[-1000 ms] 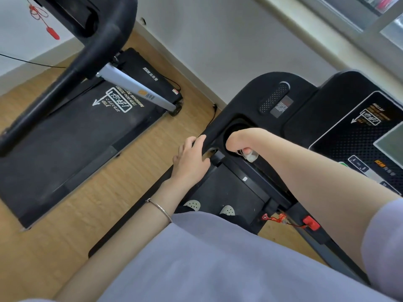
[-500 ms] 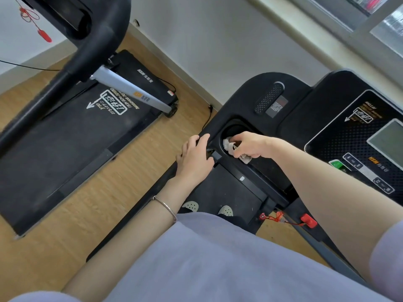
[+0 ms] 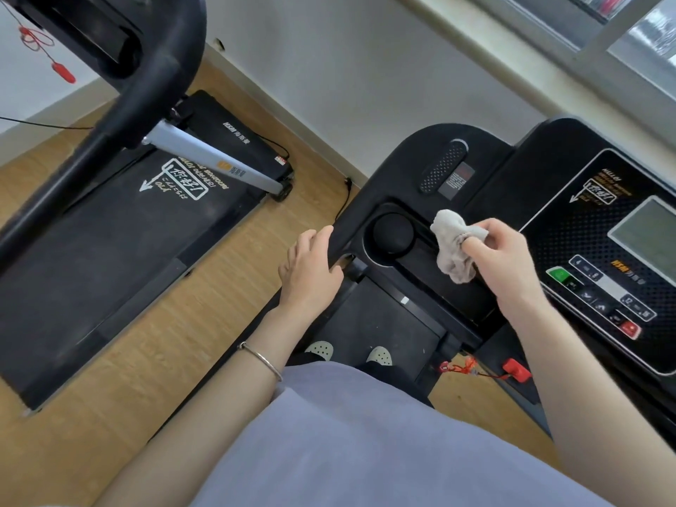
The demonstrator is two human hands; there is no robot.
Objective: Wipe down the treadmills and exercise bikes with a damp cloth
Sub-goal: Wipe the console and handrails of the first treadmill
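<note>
Two treadmills are in view, both heavy, stiff machines that will not move under a wipe. The second treadmill point(image 3: 109, 232) lies at the left on the wooden floor, and the near treadmill point(image 3: 384, 323) is under the person. Its console point(image 3: 486, 166) is hard, smooth plastic, so I judge it can take firm pressure, except at the screen point(image 3: 643, 232), where water could do harm. The left hand point(image 3: 311, 272) grips the left edge of the console with fingers curled over it, which is a steady hold. The round cup holder point(image 3: 393, 234) is deep and its bottom is too dark to make out. The cloth point(image 3: 451, 247) looks light, soft and limp. The right hand point(image 3: 501, 250) pinches it in a bunch just right of the cup holder, over the console tray, and I cannot tell if it touches the plastic. For flat panels, a cloth spread under flat fingers would probably work better. Whether it is damp cannot be seen. No exercise bike is visible, and the console is cut off at the right.
</note>
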